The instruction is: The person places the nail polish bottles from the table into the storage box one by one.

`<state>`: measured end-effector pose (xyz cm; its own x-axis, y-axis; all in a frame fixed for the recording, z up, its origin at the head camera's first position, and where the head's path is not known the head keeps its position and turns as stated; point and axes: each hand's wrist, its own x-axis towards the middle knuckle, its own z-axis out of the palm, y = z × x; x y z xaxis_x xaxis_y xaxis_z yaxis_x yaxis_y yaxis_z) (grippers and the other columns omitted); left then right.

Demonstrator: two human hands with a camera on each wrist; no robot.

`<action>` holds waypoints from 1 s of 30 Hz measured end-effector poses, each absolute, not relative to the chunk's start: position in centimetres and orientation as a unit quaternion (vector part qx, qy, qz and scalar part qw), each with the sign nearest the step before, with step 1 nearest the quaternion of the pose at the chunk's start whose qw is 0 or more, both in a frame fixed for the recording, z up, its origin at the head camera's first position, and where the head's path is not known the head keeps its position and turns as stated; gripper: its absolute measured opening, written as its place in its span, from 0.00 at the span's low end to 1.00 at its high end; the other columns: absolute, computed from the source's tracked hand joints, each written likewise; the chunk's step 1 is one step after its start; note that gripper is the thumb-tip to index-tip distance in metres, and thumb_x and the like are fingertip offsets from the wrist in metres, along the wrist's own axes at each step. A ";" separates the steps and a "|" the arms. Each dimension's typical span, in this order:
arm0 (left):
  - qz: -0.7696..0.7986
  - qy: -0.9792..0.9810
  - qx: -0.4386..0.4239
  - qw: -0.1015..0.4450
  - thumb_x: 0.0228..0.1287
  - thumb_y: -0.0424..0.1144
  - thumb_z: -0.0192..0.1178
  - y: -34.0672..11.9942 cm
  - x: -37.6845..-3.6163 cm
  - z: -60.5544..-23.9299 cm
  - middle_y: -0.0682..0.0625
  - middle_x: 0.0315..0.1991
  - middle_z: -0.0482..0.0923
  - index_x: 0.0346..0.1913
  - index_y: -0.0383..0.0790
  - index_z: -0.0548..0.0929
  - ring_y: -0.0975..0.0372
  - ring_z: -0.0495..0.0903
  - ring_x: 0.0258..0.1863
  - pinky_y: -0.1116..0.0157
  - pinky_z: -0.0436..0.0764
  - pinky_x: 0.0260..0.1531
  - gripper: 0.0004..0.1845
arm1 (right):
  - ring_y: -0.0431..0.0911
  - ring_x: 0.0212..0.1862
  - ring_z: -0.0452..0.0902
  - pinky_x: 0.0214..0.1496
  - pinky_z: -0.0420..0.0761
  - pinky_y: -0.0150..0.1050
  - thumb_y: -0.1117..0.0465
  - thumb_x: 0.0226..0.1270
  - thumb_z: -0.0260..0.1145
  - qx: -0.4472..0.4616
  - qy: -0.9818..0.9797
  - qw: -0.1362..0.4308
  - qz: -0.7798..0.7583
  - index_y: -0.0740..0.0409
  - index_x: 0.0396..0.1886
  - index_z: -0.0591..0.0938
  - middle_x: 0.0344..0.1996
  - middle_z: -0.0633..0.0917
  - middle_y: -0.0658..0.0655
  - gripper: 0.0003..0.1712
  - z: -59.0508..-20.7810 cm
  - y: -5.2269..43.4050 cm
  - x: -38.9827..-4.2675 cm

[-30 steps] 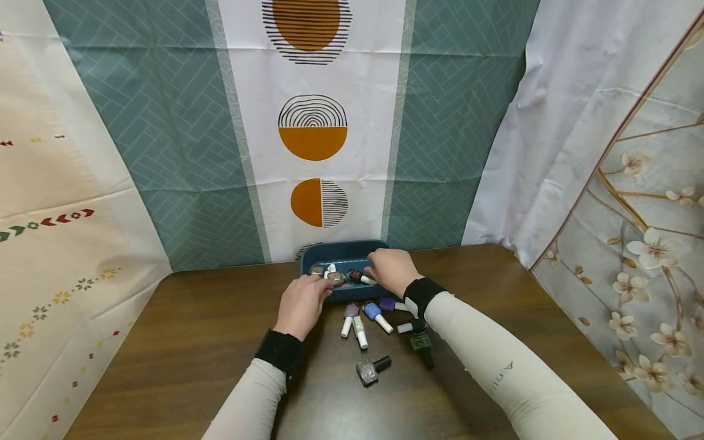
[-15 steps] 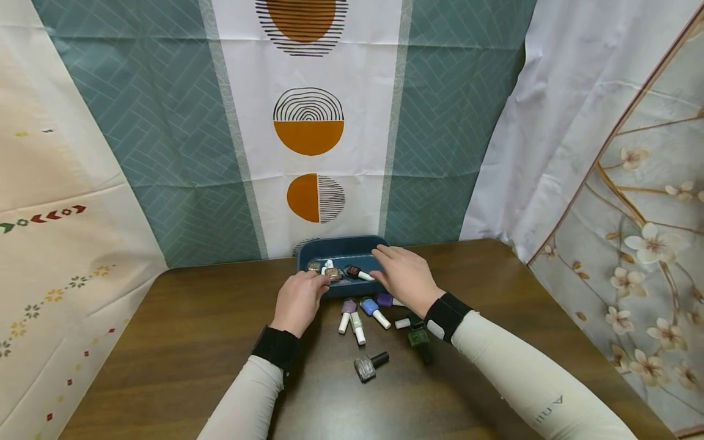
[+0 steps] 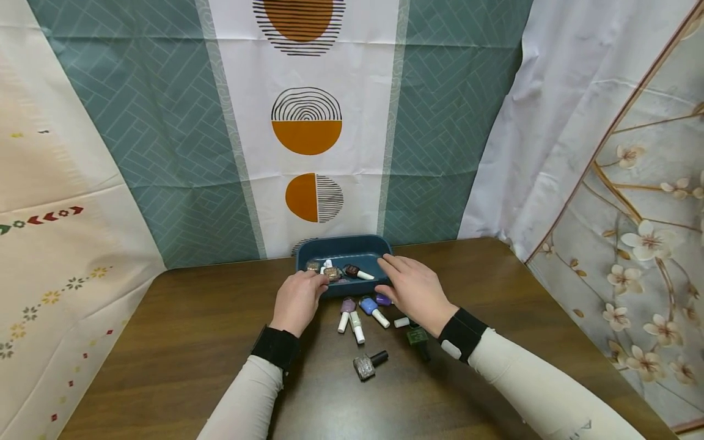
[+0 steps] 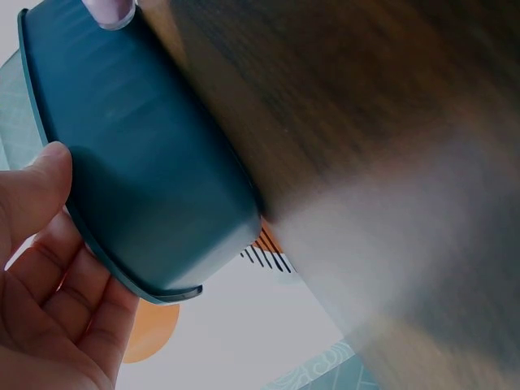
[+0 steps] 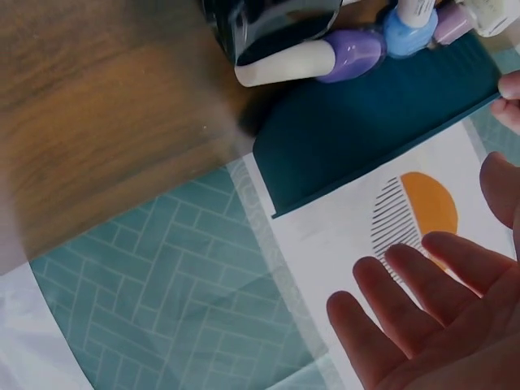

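A dark teal bin point(image 3: 354, 245) stands against the hanging cloth at the table's back. Inside it lie several nail polish bottles, among them a glittery gold bottle point(image 3: 332, 274) and a dark bottle with a white cap point(image 3: 352, 270). At the bin's front left corner, my left hand point(image 3: 297, 300) grips the rim, its thumb point(image 4: 55, 166) on one side and fingers along the other. My right hand point(image 3: 419, 292) hovers by the bin's front right corner, fingers spread and fairly straight. Nothing is in that palm point(image 5: 455, 333), and it looks apart from the bin.
In front of the bin lie a mauve bottle point(image 3: 348, 305), a pale green bottle point(image 3: 355, 321), a blue bottle point(image 3: 368, 304) and a purple bottle point(image 3: 382, 299). Nearer are a dark green bottle point(image 3: 417, 337) and a silver glitter bottle point(image 3: 363, 368) on the wooden table point(image 3: 192, 342).
My right hand has drawn back from over the bin toward the right and nearer to me, and its fingers have straightened. The left hand stays at the rim. The head view has shifted slightly.
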<state>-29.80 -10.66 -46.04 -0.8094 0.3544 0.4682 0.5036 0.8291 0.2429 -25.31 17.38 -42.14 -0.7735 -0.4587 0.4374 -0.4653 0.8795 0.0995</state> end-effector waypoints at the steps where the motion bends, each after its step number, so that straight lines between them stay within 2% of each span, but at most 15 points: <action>1: -0.181 -0.933 -0.230 0.207 0.71 0.34 0.76 -10.6 -29.8 -46.1 0.49 0.39 0.91 0.47 0.42 0.96 0.53 0.85 0.39 0.52 0.86 0.51 0.05 | 0.57 0.70 0.82 0.73 0.79 0.53 0.44 0.79 0.73 0.247 -0.941 0.233 0.008 0.61 0.75 0.82 0.71 0.84 0.63 0.36 -42.2 17.5 -25.1; 8: -0.178 -0.934 -0.230 0.209 0.71 0.34 0.76 -10.6 -29.8 -46.1 0.49 0.40 0.91 0.47 0.43 0.96 0.53 0.84 0.39 0.53 0.86 0.51 0.06 | 0.56 0.66 0.85 0.68 0.83 0.53 0.44 0.75 0.77 0.249 -0.935 0.252 0.013 0.62 0.72 0.84 0.66 0.87 0.62 0.36 -42.9 18.2 -23.5; 22: -0.180 -0.937 -0.224 0.200 0.72 0.34 0.76 -10.6 -29.7 -46.1 0.49 0.39 0.91 0.48 0.42 0.96 0.53 0.84 0.39 0.52 0.86 0.51 0.06 | 0.56 0.62 0.87 0.65 0.86 0.54 0.45 0.70 0.82 0.244 -0.939 0.242 0.018 0.61 0.68 0.86 0.62 0.89 0.61 0.35 -43.5 19.3 -20.3; 30: -0.179 -0.935 -0.228 0.207 0.71 0.34 0.76 -10.6 -29.7 -46.1 0.49 0.39 0.91 0.48 0.42 0.96 0.53 0.84 0.39 0.52 0.86 0.50 0.06 | 0.55 0.60 0.88 0.63 0.86 0.53 0.44 0.73 0.80 0.246 -0.937 0.248 -0.010 0.62 0.66 0.87 0.60 0.89 0.61 0.34 -44.4 19.9 -19.2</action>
